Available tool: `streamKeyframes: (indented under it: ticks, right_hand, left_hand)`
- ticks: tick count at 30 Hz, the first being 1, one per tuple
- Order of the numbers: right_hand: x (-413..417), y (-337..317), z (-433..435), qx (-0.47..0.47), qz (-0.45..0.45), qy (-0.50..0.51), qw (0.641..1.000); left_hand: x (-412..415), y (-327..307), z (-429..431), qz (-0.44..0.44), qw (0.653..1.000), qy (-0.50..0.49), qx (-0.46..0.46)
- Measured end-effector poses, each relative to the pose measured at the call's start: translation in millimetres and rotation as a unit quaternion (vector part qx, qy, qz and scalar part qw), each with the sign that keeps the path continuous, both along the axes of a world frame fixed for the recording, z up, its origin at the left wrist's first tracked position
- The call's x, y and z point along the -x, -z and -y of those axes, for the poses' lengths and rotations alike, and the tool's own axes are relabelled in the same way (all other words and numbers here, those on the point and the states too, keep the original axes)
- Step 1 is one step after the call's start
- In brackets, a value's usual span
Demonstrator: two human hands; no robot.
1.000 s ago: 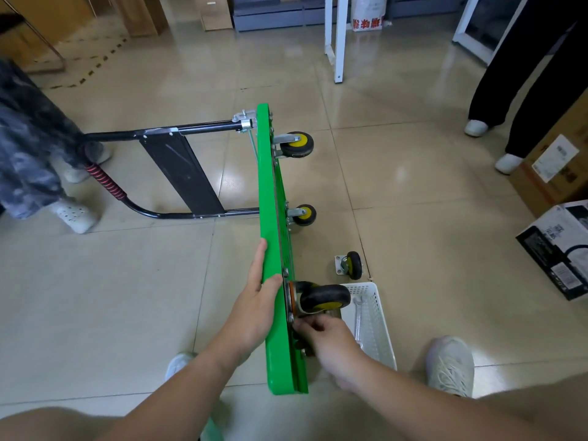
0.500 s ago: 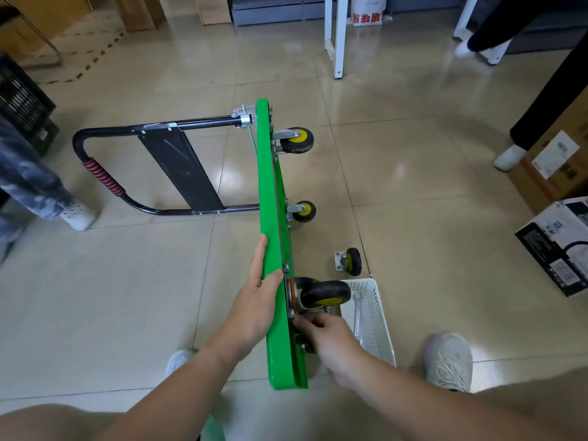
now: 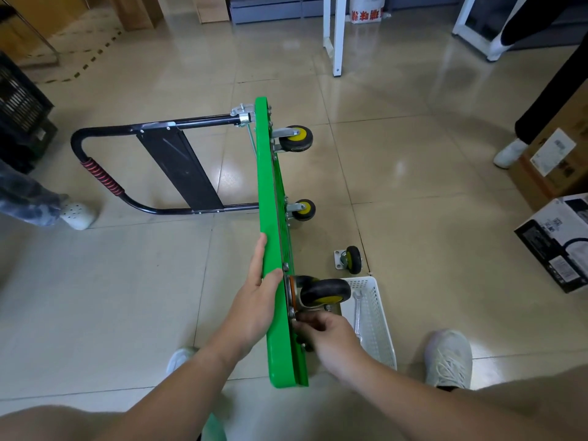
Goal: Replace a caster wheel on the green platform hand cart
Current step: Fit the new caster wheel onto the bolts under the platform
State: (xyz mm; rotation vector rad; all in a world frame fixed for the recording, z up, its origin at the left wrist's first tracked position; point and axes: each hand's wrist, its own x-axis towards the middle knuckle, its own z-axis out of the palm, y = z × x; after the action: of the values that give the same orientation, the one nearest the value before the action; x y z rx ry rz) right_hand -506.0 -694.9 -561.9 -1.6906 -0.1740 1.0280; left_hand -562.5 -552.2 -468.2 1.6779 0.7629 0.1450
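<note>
The green platform cart (image 3: 270,198) stands on its side edge on the tiled floor, its black folding handle (image 3: 105,186) lying to the left. My left hand (image 3: 254,300) grips the platform's upper edge, thumb over the rim. My right hand (image 3: 321,332) has its fingers curled at the mounting plate of the near caster wheel (image 3: 324,292), pinching something small that stays hidden. Two more casters (image 3: 294,138) (image 3: 304,210) stick out of the underside farther away. A loose caster wheel (image 3: 350,258) lies on the floor beside the cart.
A white plastic basket (image 3: 378,329) holding a wrench (image 3: 358,313) sits right of the cart. My shoes (image 3: 448,358) flank it. Boxes (image 3: 556,240) stand at the right. Bystanders' feet (image 3: 76,214) (image 3: 509,152) are left and right. A white frame leg (image 3: 337,36) stands beyond.
The person on the left has stepped away from the cart handle, and the person on the right has shifted their feet. My hands have stayed on the platform edge and the caster plate.
</note>
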Motion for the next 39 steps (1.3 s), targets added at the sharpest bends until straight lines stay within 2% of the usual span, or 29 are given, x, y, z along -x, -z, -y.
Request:
streamKeyframes:
  ticks: [34, 39]
  right_hand:
    - [1.6, -2.2, 1.6, 0.001, 0.02, -0.023, 1.0]
    - [1.5, -2.2, 1.9, -0.021, 0.026, 0.008, 0.999]
  left_hand:
    - [-1.4, 3.3, -0.7, -0.009, 1.0, -0.014, -0.003]
    - [-1.2, 1.8, 0.2, 0.003, 1.0, -0.007, 0.015]
